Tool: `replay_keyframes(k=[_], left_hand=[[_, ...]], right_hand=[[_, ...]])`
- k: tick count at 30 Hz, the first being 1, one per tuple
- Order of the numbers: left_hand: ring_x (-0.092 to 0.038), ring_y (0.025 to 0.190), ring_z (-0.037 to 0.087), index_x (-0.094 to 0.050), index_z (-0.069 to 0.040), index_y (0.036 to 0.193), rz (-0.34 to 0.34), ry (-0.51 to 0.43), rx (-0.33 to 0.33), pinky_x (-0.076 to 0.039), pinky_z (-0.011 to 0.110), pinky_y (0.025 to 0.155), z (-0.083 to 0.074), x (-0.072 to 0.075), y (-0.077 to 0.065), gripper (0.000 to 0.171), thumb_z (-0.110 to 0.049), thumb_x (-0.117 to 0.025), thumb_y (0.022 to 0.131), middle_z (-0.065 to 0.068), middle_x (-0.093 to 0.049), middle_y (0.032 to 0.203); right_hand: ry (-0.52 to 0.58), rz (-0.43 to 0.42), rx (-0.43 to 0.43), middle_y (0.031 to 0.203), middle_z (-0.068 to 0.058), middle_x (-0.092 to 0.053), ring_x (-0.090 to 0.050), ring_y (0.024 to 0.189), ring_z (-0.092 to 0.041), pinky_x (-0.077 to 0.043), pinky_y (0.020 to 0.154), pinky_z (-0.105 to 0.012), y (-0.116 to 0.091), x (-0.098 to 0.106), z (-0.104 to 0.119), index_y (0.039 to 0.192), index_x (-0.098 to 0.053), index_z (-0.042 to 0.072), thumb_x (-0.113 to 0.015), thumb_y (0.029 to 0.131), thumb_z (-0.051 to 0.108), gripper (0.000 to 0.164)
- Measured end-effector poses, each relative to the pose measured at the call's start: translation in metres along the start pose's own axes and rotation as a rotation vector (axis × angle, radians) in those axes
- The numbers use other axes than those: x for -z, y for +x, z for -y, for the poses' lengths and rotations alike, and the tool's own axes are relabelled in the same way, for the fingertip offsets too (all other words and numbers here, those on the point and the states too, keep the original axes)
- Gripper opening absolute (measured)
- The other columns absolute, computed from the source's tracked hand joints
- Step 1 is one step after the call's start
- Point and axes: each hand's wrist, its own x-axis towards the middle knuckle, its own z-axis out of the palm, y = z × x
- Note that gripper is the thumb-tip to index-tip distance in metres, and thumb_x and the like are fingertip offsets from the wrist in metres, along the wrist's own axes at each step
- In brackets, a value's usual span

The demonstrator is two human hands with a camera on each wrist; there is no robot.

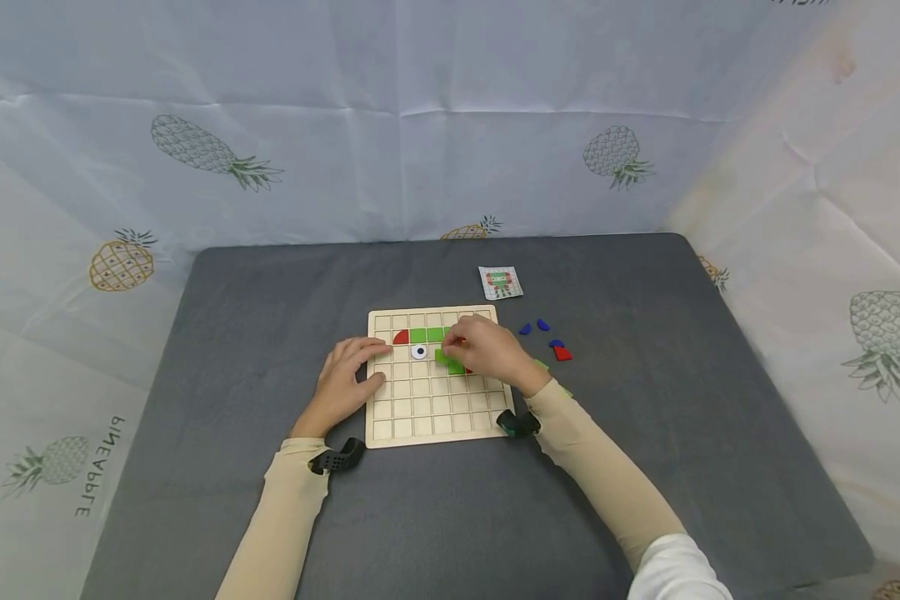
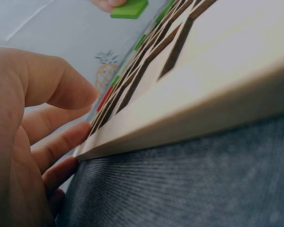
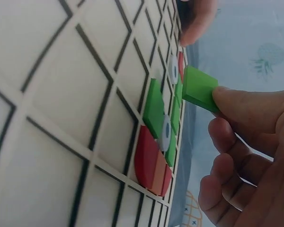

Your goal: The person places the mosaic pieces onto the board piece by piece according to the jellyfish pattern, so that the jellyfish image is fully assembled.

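A wooden grid board lies on the table. My left hand rests at its left edge, fingers loosely bent and touching the rim, also visible in the left wrist view. Over the board, my right hand pinches a green square tile between thumb and fingers, raised off the grid. Set in the cells are a red quarter-round tile, green square tiles and a white eye tile. In the right wrist view a second eye tile sits beside red pieces.
Behind the board lies a small picture card. To the right are several blue pieces and a red piece. Green pieces are partly covered by my right wrist. A patterned cloth hangs behind the grey table.
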Motion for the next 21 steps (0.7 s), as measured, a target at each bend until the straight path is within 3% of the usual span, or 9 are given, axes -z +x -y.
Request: replay_keyframes(k=[21], left_hand=[[-0.036, 0.141, 0.026, -0.065, -0.019, 0.136, -0.007, -0.005, -0.006, -0.025, 0.058, 0.114, 0.001, -0.001, -0.001, 0.043, -0.018, -0.066, 0.093, 0.003, -0.054, 0.145]], right_hand=[[-0.081, 0.043, -0.015, 0.099, 0.005, -0.07, -0.055, 0.088, -0.012, -0.048, 0.074, -0.03, 0.002, -0.021, 0.0, 0.096, -0.079, 0.02, -0.068, 0.097, 0.024, 0.012]])
